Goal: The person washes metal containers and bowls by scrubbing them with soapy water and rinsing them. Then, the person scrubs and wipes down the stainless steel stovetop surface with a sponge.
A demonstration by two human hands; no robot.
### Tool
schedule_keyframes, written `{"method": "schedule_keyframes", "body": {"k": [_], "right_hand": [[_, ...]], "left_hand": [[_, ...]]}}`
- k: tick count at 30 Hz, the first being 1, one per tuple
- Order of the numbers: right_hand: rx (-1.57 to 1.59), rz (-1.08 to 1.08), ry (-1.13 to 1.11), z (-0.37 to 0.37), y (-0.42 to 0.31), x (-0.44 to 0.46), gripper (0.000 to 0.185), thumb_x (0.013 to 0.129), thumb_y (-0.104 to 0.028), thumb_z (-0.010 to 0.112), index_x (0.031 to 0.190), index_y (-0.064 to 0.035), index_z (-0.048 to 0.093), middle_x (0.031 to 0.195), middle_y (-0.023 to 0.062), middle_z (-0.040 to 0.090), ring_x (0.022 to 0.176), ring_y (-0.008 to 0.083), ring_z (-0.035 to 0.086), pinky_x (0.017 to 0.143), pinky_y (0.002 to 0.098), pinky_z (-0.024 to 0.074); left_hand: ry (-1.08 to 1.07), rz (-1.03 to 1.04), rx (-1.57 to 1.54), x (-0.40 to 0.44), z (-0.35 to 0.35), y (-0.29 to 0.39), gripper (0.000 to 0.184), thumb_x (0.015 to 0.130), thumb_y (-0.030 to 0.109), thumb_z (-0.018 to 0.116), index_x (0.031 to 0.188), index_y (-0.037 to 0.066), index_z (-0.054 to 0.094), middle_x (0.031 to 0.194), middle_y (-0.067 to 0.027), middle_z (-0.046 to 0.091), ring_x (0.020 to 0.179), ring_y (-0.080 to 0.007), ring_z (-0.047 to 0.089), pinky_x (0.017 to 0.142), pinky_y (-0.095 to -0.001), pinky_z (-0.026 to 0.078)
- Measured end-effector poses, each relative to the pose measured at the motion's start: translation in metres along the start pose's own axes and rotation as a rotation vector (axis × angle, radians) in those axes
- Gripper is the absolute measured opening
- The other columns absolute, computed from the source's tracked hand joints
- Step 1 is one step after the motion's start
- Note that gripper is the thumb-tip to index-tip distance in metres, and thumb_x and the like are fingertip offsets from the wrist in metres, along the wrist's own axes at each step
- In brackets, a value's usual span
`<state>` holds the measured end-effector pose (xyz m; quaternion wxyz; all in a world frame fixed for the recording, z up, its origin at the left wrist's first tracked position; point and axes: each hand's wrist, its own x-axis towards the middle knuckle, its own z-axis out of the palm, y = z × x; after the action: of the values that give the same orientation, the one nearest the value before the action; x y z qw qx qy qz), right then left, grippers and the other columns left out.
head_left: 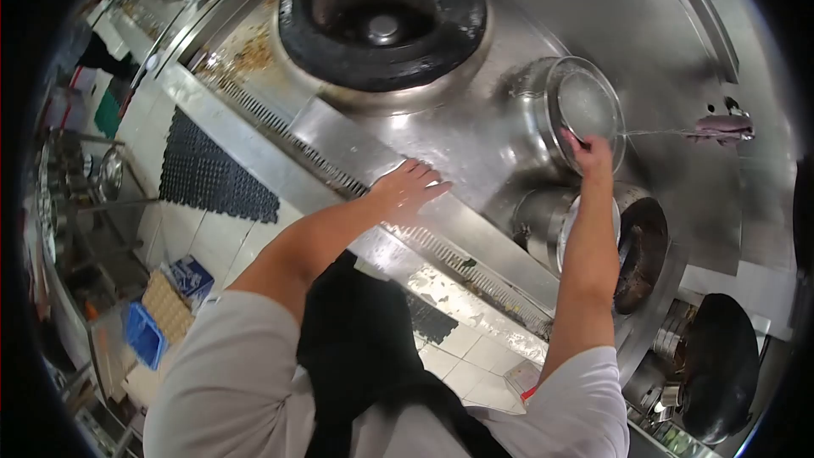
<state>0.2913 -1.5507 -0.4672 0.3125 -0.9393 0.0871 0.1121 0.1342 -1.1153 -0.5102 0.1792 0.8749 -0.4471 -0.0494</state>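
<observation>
My left hand (pixel 409 188) lies flat on the steel ledge of the stove, fingers spread, holding nothing. At the right, my right hand (pixel 591 153) is closed on the near edge of a round, metal-rimmed utensil (pixel 585 100) with a pale grey inside. Whether it is a strainer or a shallow bowl I cannot tell. This utensil is over the mouth of a steel pot (pixel 536 110), which is tilted in my view. A thin stream of water runs toward the pot from a tap (pixel 725 125) with a pinkish cloth-like wrap.
A black wok ring (pixel 381 68) surrounds a burner at the top. Below the pot, my right forearm partly covers a second steel pot (pixel 543 212) and a dark pan (pixel 640 254). A slotted drain (pixel 288 131) runs along the stove's front. A black mat (pixel 212 170) covers some floor tiles.
</observation>
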Motion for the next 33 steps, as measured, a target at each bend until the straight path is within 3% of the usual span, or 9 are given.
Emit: {"method": "schedule_keyframes", "body": {"k": [1, 3, 4, 13, 18, 21, 25, 27, 33], "right_hand": [[0.328, 0.035, 0.005, 0.003, -0.002, -0.002, 0.045, 0.081, -0.005, 0.05, 0.122, 0.0104, 0.04, 0.126, 0.0252, 0.044, 0.103, 0.041, 0.055, 0.076, 0.0522, 0.0549], [1.366, 0.379, 0.209, -0.002, -0.069, -0.05, 0.035, 0.079, 0.001, 0.043, 0.112, 0.0141, 0.045, 0.115, 0.0269, 0.051, 0.104, 0.0466, 0.053, 0.081, 0.0432, 0.0562], [1.386, 0.387, 0.154, -0.004, -0.078, -0.063, 0.046, 0.069, 0.009, 0.035, 0.115, 0.0154, 0.038, 0.118, 0.0299, 0.045, 0.1, 0.0558, 0.05, 0.082, 0.0521, 0.0548], [1.339, 0.467, -0.035, 0.109, -0.139, -0.164, 0.041, 0.071, 0.008, 0.04, 0.111, 0.0147, 0.04, 0.113, 0.0287, 0.048, 0.098, 0.0472, 0.054, 0.081, 0.0603, 0.0515], [1.205, 0.513, -0.14, 0.176, -0.181, -0.192, 0.039, 0.073, 0.008, 0.039, 0.112, 0.0125, 0.042, 0.108, 0.0261, 0.051, 0.092, 0.0382, 0.059, 0.071, 0.05, 0.0585], [1.197, 0.453, -0.162, 0.192, -0.207, -0.207, 0.041, 0.073, 0.008, 0.039, 0.114, 0.0113, 0.041, 0.107, 0.0253, 0.052, 0.089, 0.0357, 0.061, 0.065, 0.0447, 0.0601], [1.43, 0.457, -0.166, 0.211, -0.208, -0.224, 0.044, 0.073, 0.008, 0.04, 0.117, 0.0096, 0.039, 0.109, 0.0246, 0.052, 0.092, 0.0357, 0.06, 0.071, 0.0478, 0.058], [1.431, 0.472, -0.221, 0.215, -0.196, -0.227, 0.047, 0.074, 0.007, 0.042, 0.12, 0.0078, 0.036, 0.111, 0.0229, 0.051, 0.093, 0.0359, 0.06, 0.073, 0.0506, 0.0566], [1.367, 0.552, -0.034, 0.17, -0.163, -0.293, 0.042, 0.077, 0.004, 0.045, 0.118, 0.0086, 0.04, 0.111, 0.0212, 0.052, 0.094, 0.0349, 0.06, 0.068, 0.0469, 0.0581]], "left_hand": [[0.015, 0.0, 0.01, 0.001, 0.002, 0.001, 0.073, 0.08, 0.056, 0.053, 0.133, 0.008, 0.041, 0.123, -0.0129, 0.048, 0.115, -0.0275, 0.042, 0.099, -0.0423, 0.028], [0.034, 0.0, 0.028, 0.001, 0.004, -0.001, 0.068, 0.083, 0.053, 0.051, 0.132, 0.008, 0.042, 0.121, -0.0128, 0.049, 0.114, -0.0274, 0.043, 0.099, -0.0424, 0.028], [0.034, -0.002, 0.029, 0.001, 0.006, 0.0, 0.066, 0.084, 0.052, 0.05, 0.132, 0.008, 0.042, 0.121, -0.0127, 0.049, 0.115, -0.0274, 0.043, 0.099, -0.0425, 0.028], [0.08, -0.194, 0.077, -0.008, 0.012, -0.016, 0.058, 0.088, 0.043, 0.047, 0.132, 0.007, 0.042, 0.134, -0.016, 0.041, 0.129, -0.0332, 0.03, 0.108, -0.0478, 0.018], [-0.046, -0.59, 0.203, -0.031, -0.017, -0.03, 0.069, 0.081, 0.048, 0.052, 0.133, 0.005, 0.042, 0.145, -0.0213, 0.024, 0.136, -0.0401, 0.012, 0.108, -0.0561, 0.01], [0.165, -0.748, 0.264, -0.058, -0.019, -0.052, 0.068, 0.082, 0.047, 0.051, 0.135, 0.005, 0.04, 0.146, -0.0209, 0.023, 0.136, -0.0411, 0.011, 0.107, -0.0588, 0.012], [0.398, -0.937, 0.34, -0.066, -0.014, -0.089, 0.07, 0.081, 0.046, 0.053, 0.137, 0.008, 0.037, 0.146, -0.0208, 0.021, 0.136, -0.0418, 0.012, 0.106, -0.0602, 0.013], [0.356, -0.944, 0.357, -0.059, -0.008, -0.091, 0.07, 0.082, 0.047, 0.051, 0.138, 0.008, 0.036, 0.146, -0.0208, 0.021, 0.136, -0.0413, 0.014, 0.106, -0.059, 0.011], [-0.185, -0.301, 0.378, -0.027, -0.005, 0.003, 0.08, 0.08, 0.053, 0.052, 0.142, 0.011, 0.026, 0.148, -0.0198, 0.014, 0.137, -0.0416, 0.009, 0.107, -0.0594, 0.01]]}}
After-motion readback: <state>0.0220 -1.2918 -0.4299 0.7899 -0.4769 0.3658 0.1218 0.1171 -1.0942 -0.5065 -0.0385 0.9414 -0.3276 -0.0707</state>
